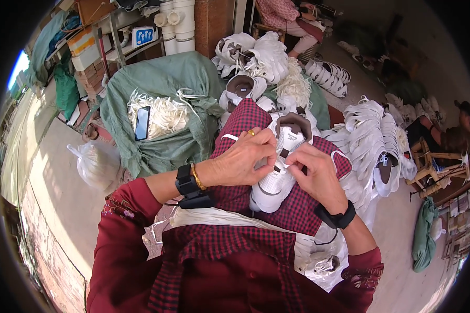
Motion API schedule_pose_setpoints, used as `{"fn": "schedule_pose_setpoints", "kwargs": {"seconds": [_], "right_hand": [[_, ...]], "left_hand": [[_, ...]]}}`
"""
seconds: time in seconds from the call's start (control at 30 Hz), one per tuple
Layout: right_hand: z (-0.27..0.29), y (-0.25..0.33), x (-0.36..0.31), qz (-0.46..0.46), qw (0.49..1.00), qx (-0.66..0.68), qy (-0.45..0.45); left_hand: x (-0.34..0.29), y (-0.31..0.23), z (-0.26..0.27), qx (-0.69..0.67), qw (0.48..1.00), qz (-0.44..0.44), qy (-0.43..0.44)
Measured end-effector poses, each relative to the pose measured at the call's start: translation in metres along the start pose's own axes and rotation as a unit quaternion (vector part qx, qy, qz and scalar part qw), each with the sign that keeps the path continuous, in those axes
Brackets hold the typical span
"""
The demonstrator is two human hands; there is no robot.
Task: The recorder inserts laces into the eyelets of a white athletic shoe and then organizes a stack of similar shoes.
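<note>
One head-worn fisheye — the left of a pair — looks steeply down and forward over the chest (250,274), with the left hand (249,157), right hand (317,166) and white sneaker (273,187) close, near centre.

maroon embroidered sleeves (128,219) | checked apron (235,240) | black wristbands (184,180) | gold-coloured bracelet (197,177) | ring (251,132)

Sunlight (39,163) brightens the floor (62,208) left of a brown pillar (209,26).

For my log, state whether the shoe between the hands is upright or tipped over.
Upright: the white shoe rests on the checked cloth, its brown-lined opening facing up.
</note>
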State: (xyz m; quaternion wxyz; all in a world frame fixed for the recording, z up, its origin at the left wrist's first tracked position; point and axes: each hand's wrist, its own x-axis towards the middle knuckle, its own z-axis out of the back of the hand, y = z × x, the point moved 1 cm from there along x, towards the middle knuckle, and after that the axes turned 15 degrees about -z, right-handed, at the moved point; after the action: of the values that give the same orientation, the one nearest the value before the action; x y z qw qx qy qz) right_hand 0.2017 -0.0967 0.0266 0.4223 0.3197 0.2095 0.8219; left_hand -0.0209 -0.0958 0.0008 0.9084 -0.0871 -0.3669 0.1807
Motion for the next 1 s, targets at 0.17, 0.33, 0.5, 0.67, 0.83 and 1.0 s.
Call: {"fn": "schedule_pose_setpoints", "kwargs": {"seconds": [0.17,0.33,0.5,0.67,0.83,1.0], "right_hand": [[0.002,0.004,0.001,-0.008,0.993,-0.106,-0.041],[0.001,0.0,-0.008,-0.024,0.982,-0.185,-0.04],[-0.003,-0.004,-0.006,-0.026,0.969,-0.244,0.007],[-0.004,-0.01,-0.004,-0.025,0.971,-0.239,0.006],[-0.003,-0.011,-0.003,-0.017,0.972,-0.233,-0.007],[0.006,0.002,-0.001,-0.035,0.966,-0.254,0.022]], "left_hand": [[-0.004,0.001,0.003,-0.013,0.999,-0.012,-0.037],[-0.003,0.012,0.013,-0.023,0.994,0.081,-0.072],[-0.002,0.013,0.013,-0.058,0.989,0.135,0.001],[-0.001,0.041,0.042,-0.233,0.941,0.23,-0.08],[-0.015,0.051,0.053,-0.272,0.931,0.236,-0.056],[-0.005,0.036,0.048,-0.24,0.947,0.209,-0.027]]}}
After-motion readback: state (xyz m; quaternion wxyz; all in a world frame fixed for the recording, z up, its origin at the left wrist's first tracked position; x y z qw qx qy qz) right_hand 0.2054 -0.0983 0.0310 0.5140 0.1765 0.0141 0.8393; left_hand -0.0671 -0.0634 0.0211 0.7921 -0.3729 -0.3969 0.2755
